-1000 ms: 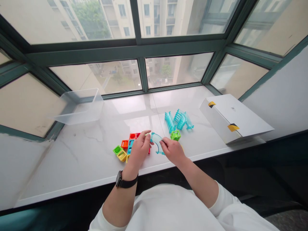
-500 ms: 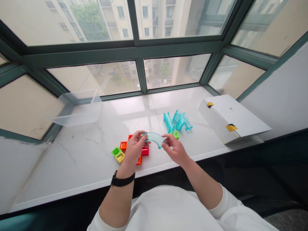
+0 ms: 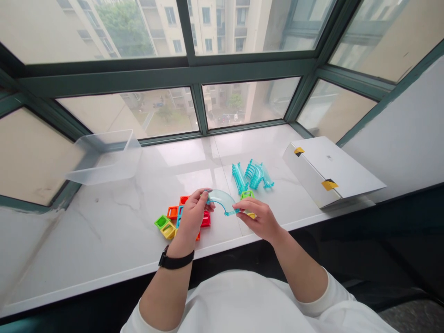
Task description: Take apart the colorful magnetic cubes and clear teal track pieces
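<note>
A clear blue curved track piece (image 3: 224, 198) is held up above the white sill between my two hands. My left hand (image 3: 194, 210) pinches its left end, thumb on top. At its right end, the fingertips of my right hand (image 3: 258, 218) close on the lower corner. Beneath and around my left hand lie colourful toy blocks: a green block (image 3: 162, 222), a yellow block (image 3: 169, 230), an orange block (image 3: 172, 212) and a red block (image 3: 206, 219), some partly covered by the hand. Just behind my right hand is another green block (image 3: 247, 194), with a yellow one partly hidden below it.
Several clear blue track pieces (image 3: 255, 173) lie behind my right hand. A clear plastic bin (image 3: 104, 175) stands at the back left. To the right is a white box (image 3: 336, 171) with yellow-and-black tape. The windows (image 3: 243, 101) border the sill (image 3: 114, 249) at the back.
My right hand has shifted slightly right and changed its grip at the track piece's end, uncovering a yellow block behind it. The curved piece has turned a little. The view has shifted slightly.
</note>
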`<action>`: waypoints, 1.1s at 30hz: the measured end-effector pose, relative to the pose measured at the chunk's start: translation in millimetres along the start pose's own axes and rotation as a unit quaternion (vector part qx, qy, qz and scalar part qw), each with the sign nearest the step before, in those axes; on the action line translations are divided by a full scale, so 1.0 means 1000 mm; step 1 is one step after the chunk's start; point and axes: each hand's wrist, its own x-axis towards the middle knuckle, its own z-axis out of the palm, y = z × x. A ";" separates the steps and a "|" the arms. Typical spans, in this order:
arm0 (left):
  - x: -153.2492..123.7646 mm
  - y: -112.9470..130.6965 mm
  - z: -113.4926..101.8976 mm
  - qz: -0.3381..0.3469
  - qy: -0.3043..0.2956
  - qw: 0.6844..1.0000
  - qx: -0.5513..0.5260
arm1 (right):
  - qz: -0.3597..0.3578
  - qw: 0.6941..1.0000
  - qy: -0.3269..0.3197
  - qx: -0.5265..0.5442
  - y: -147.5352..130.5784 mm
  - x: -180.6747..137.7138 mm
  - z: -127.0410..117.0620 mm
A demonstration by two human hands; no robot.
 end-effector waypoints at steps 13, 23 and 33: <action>0.040 0.006 0.078 -0.036 -0.106 0.994 0.005 | 0.011 0.996 0.003 -0.086 0.023 -0.017 -0.062; 0.079 -0.010 0.114 0.172 -0.100 0.934 0.297 | 0.054 0.975 0.090 -0.199 0.070 0.005 -0.105; 0.104 -0.028 0.130 0.265 -0.066 0.813 0.514 | 0.076 0.968 0.099 -0.216 0.133 0.025 -0.099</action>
